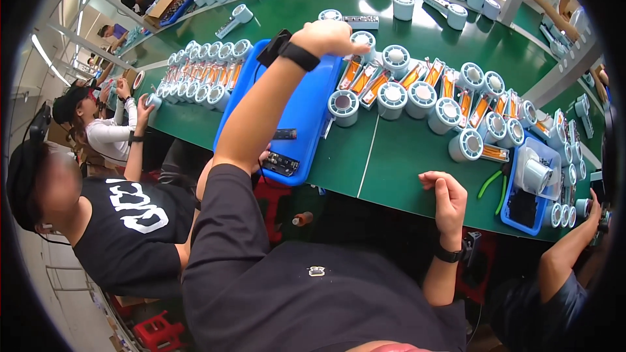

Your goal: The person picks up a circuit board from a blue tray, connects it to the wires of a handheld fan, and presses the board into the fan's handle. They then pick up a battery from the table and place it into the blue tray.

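Observation:
My left hand (pixel 325 38) reaches across a blue tray (pixel 319 91), at the row of light-blue units. Its fingers are bent and partly hidden, and a fingertip lies against the rim of a round light-blue cylinder (pixel 362 40). Whatever the hand grips is out of sight. Nearer the table's front edge, my right hand (pixel 447 203) hovers, fingers loosely curled and apart, holding nothing. Ahead of it stand several light-blue units with slotted round ends, such as this one (pixel 446 115), and slim handles showing orange strips (pixel 413 76). A black circuit part (pixel 280 163) lies in the tray.
Green-handled pliers (pixel 493 189) lie beside a smaller blue bin (pixel 523 212) at the right. Another double row of units (pixel 207 68) stands left of the tray. A person in black (pixel 130 228) sits close on my left; another person's arm (pixel 566 248) reaches in at the right.

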Demonstrator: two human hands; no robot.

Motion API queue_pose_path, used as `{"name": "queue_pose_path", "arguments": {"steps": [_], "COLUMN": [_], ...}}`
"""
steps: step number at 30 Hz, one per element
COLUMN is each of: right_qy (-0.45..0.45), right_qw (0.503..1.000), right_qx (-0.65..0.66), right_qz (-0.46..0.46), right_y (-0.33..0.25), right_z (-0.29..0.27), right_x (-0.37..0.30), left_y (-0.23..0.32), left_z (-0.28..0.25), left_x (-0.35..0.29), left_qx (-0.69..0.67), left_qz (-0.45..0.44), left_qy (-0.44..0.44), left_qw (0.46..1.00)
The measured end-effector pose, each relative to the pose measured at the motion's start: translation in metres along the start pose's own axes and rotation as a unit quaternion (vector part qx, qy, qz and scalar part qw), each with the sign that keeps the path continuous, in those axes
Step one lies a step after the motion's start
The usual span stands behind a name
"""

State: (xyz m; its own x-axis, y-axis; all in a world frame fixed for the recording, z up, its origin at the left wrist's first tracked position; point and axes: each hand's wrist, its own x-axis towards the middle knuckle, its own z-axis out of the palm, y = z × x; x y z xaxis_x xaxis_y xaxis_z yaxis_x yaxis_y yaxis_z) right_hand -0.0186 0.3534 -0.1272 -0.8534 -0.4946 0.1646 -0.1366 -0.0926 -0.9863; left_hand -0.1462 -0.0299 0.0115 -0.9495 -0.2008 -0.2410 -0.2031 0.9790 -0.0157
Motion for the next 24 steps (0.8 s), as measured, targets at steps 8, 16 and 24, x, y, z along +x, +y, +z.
{"name": "queue_pose_path", "arguments": {"steps": [8,16,24], "right_qy": [-0.019,-0.017,0.019], "right_qw": [0.999,0.999,0.991], "right_qx": [0.030,0.031,0.131], "right_qz": [-0.002,-0.002,0.003], "right_y": [-0.001,-0.001,0.019], "right_z": [0.001,-0.001,-0.010], "right_x": [0.004,0.003,-0.007], "left_y": [-0.014,0.006,0.159], "left_z": [0.060,-0.029,0.087], "left_x": [0.025,-0.028,-0.163], "left_qx": [-0.114,-0.313,-0.212], "left_qz": [0.155,0.047,0.174], "left_qy": [0.158,0.543,0.169], "left_qw": [0.968,0.778,0.947]}}
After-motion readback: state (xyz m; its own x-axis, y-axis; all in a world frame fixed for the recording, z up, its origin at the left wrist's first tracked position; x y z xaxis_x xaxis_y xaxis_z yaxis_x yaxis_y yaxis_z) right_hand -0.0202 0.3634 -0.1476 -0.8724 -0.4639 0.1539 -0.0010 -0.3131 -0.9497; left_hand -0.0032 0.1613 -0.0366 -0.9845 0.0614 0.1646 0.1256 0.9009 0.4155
